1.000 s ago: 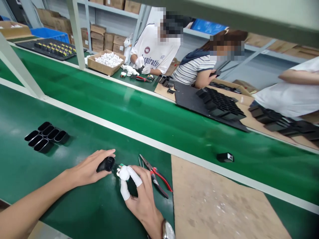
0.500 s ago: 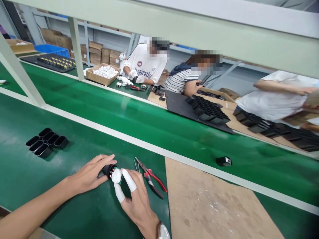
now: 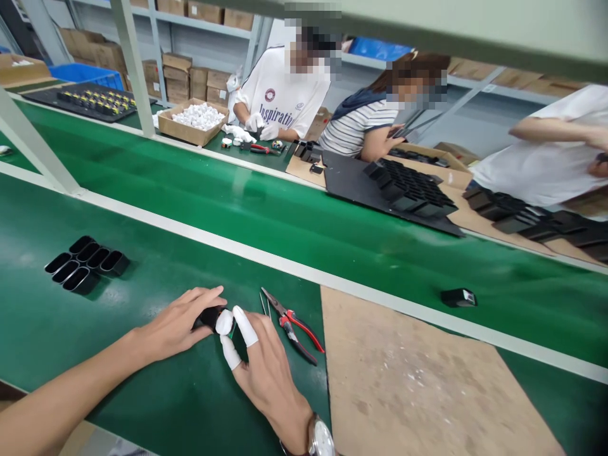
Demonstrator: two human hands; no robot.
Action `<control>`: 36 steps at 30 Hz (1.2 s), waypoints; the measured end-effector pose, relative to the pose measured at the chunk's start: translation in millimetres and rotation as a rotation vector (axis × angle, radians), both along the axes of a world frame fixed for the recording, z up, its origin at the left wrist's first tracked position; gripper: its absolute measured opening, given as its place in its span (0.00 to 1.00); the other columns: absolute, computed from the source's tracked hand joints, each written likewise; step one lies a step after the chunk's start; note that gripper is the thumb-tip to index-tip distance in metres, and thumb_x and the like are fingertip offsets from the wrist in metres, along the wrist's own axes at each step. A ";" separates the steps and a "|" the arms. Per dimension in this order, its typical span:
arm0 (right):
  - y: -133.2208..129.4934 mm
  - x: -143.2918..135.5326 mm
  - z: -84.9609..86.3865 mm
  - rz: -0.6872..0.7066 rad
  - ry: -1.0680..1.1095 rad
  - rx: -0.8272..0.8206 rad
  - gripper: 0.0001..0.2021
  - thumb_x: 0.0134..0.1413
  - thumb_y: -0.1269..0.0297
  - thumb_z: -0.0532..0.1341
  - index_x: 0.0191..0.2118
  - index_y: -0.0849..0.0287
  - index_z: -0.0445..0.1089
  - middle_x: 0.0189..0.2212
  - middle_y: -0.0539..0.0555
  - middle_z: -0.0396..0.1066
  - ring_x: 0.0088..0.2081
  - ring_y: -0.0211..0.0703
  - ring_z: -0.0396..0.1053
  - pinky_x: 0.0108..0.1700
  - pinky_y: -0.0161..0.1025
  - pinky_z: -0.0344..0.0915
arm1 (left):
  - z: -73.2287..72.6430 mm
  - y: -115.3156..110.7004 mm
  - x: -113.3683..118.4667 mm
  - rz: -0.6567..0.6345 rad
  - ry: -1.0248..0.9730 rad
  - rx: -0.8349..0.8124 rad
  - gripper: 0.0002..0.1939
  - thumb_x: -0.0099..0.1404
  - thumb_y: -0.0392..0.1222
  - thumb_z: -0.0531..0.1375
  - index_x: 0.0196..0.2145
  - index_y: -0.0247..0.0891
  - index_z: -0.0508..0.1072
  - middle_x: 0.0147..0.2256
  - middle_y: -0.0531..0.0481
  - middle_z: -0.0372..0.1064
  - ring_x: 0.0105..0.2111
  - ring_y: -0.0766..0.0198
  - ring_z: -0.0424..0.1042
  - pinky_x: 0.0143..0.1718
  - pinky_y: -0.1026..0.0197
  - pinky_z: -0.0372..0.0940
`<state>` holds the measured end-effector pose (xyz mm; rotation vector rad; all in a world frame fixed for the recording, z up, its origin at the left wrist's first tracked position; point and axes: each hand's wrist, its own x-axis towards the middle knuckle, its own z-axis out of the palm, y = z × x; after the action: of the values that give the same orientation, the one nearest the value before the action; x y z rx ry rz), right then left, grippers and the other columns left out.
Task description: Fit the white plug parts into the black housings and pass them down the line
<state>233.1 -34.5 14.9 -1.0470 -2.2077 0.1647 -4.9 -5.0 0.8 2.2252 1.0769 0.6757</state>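
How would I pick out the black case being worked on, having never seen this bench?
On the green bench, nearer than the long white strip, find the left hand. The black case sits between its thumb and fingers. Unlike the cluster of black cases standing further left, it is held, with a white-topped part at its open end by the right hand.
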 end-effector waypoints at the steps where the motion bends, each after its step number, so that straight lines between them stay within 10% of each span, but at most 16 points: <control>1: 0.2 0.4 -0.3 0.000 0.002 -0.011 0.35 0.68 0.73 0.60 0.75 0.57 0.47 0.52 0.63 0.73 0.50 0.55 0.72 0.51 0.53 0.76 | 0.0 0.2 0.0 -0.001 -0.004 -0.001 0.43 0.75 0.32 0.58 0.76 0.54 0.39 0.62 0.45 0.70 0.61 0.51 0.68 0.60 0.45 0.70; 36: 0.7 -4.9 -4.2 0.089 -0.076 0.007 0.17 0.71 0.68 0.61 0.62 0.63 0.68 0.62 0.66 0.69 0.59 0.58 0.69 0.55 0.55 0.73 | 5.3 -4.2 1.7 0.039 -0.038 -0.284 0.41 0.74 0.42 0.60 0.75 0.57 0.41 0.68 0.50 0.66 0.67 0.51 0.67 0.67 0.42 0.64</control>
<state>228.2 -33.8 10.7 -0.9663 -2.3239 0.1590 -3.2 -9.1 6.1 1.9470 1.1247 0.5413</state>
